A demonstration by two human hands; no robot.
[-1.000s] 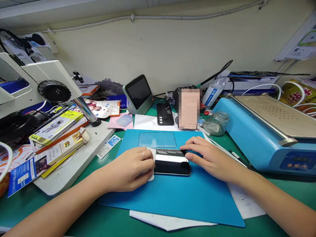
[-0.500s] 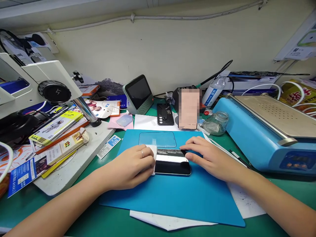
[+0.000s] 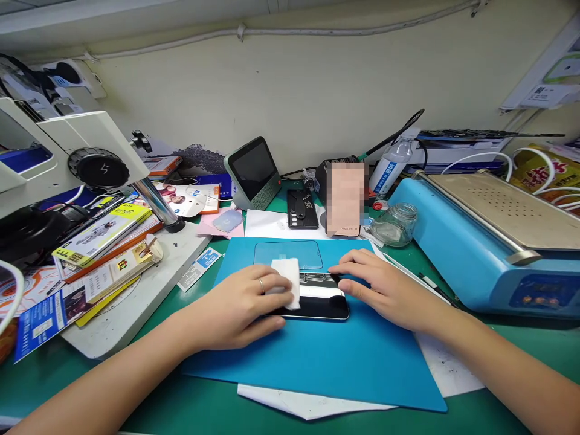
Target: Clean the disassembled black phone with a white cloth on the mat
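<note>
One black phone (image 3: 324, 307) lies on our blue mat (image 3: 344, 362), partly under our left grip (image 3: 242, 302), which holds a white wipe (image 3: 290, 272) to its screen, our right grip (image 3: 389, 290) released at its right end.

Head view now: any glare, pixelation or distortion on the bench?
Head view: a bright white band, apparently reflected, crosses the phone under the white cloth; head view: blocky pixelation masks most of the upright pink screen; head view: the side edges look stretched, probably by a wide-angle lens.
</note>
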